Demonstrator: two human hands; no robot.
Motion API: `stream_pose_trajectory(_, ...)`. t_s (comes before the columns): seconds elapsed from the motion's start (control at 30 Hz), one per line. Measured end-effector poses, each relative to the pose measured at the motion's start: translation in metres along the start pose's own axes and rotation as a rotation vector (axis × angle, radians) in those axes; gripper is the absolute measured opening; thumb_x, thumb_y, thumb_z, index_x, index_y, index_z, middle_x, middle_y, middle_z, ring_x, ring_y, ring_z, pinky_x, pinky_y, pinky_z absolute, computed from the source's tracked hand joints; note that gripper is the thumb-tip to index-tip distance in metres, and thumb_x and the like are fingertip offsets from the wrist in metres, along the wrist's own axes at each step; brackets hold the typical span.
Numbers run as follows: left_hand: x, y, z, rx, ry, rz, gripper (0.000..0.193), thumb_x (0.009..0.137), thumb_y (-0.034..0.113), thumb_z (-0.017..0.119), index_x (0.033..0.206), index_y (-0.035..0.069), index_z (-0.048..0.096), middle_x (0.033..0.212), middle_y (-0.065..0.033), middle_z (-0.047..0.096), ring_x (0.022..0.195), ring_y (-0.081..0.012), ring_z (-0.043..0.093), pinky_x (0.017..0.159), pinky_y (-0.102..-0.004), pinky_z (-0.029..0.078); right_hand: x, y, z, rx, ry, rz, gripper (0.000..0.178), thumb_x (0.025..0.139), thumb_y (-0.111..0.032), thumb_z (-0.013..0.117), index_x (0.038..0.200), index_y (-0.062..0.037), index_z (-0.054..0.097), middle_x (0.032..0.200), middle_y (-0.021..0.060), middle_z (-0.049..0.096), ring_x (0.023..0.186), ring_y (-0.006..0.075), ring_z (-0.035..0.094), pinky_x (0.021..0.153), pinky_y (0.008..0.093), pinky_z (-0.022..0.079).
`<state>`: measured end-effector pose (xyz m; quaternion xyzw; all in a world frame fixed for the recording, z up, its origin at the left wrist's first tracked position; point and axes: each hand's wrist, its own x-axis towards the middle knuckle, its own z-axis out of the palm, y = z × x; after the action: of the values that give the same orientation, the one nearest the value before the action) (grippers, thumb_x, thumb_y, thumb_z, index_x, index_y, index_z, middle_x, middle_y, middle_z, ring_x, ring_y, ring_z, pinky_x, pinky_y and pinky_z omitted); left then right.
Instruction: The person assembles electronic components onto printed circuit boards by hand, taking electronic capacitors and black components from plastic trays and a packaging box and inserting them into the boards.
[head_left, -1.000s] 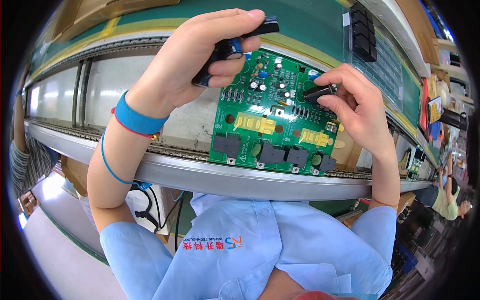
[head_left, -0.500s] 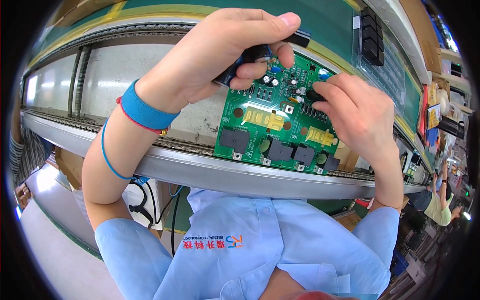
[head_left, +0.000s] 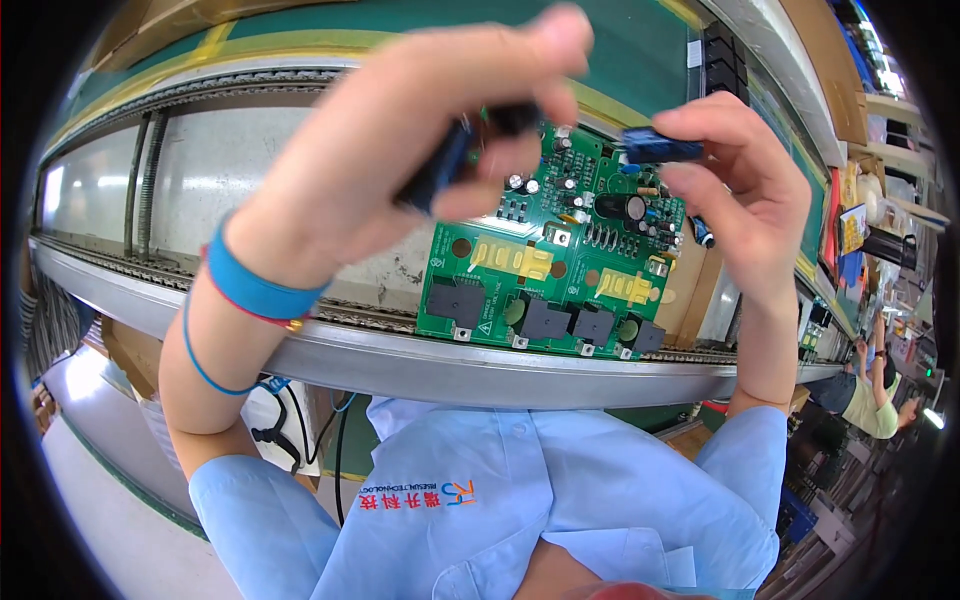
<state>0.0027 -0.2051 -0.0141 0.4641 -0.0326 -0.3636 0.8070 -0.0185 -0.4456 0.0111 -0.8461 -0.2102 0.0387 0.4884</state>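
A green circuit board (head_left: 570, 290) fitted with yellow heat sinks, black relays and small parts lies across the conveyor before me. Above its far right part, my right hand (head_left: 750, 190) pinches a dark blue cylindrical capacitor (head_left: 660, 146) between thumb and finger. Another black capacitor (head_left: 622, 207) lies on its side on the board below that hand. My left hand (head_left: 420, 120), smeared by motion, curls around dark capacitors (head_left: 440, 168) above the board's far left edge. A blue wrist strap (head_left: 262, 283) circles the left wrist.
The conveyor's metal front rail (head_left: 480, 375) runs between my body and the board; a chain track (head_left: 230, 92) runs along its far side. Beyond lies a green mat (head_left: 640, 50). Black block-shaped parts (head_left: 722, 60) stand far right. Another person (head_left: 865, 400) is off at the right.
My right hand has let go of the capacitor on the board, risen, and now holds another one. The capacitor at my left thumb tip is gone from there; that hand has shifted left.
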Motion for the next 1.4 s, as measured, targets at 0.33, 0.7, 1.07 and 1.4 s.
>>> stream_pose_trajectory(0.33, -0.006, 0.007, -0.036, -0.16, 0.29, 0.085, 0.034, 0.1, 0.021, 0.04, 0.124, -0.002, 0.05, 0.113, -0.0145, 0.054, 0.058, -0.0057, 0.04, 0.032, -0.0163, 0.026, -0.017, 0.025, -0.006, -0.292, -0.076, 0.056, 0.025, 0.073, 0.009, 0.064, 0.097, 0.0008, 0.065, 0.096, 0.0098, 0.064, 0.081, 0.015, 0.06, 0.065, 0.0237, 0.049)
stream_pose_trajectory(0.7, -0.009, 0.001, -0.017, 0.172, 0.118, -0.084, 0.051, 0.099, 0.046, 0.038, 0.106, 0.0, 0.059, 0.053, -0.0005, 0.046, 0.03, -0.0027, 0.029, 0.033, -0.0173, 0.022, -0.006, 0.026, -0.004, -0.588, -0.154, -0.251, 0.03, 0.06, 0.009, 0.068, 0.088, 0.0008, 0.064, 0.087, 0.0127, 0.064, 0.074, 0.0273, 0.063, 0.062, 0.0324, 0.051)
stream_pose_trajectory(1.07, -0.004, -0.007, -0.019, -0.002, 0.13, -0.093, 0.04, 0.098, 0.032, 0.047, 0.121, 0.001, 0.055, 0.081, -0.005, 0.052, 0.045, -0.0014, 0.034, 0.035, -0.0154, 0.025, -0.006, 0.029, -0.006, -0.609, -0.171, -0.29, 0.031, 0.058, 0.006, 0.071, 0.088, 0.0004, 0.064, 0.084, 0.0123, 0.064, 0.071, 0.0268, 0.063, 0.059, 0.0323, 0.05)
stream_pose_trajectory(1.4, -0.003, -0.003, -0.023, 0.102, 0.038, -0.177, 0.05, 0.096, 0.044, 0.048, 0.116, -0.002, 0.052, 0.082, -0.0104, 0.06, 0.041, -0.0022, 0.031, 0.033, -0.0168, 0.024, 0.013, 0.016, -0.019, -0.64, -0.293, -0.412, 0.04, 0.062, 0.005, 0.07, 0.101, 0.0005, 0.066, 0.094, 0.0121, 0.068, 0.07, 0.0229, 0.065, 0.054, 0.0283, 0.05)
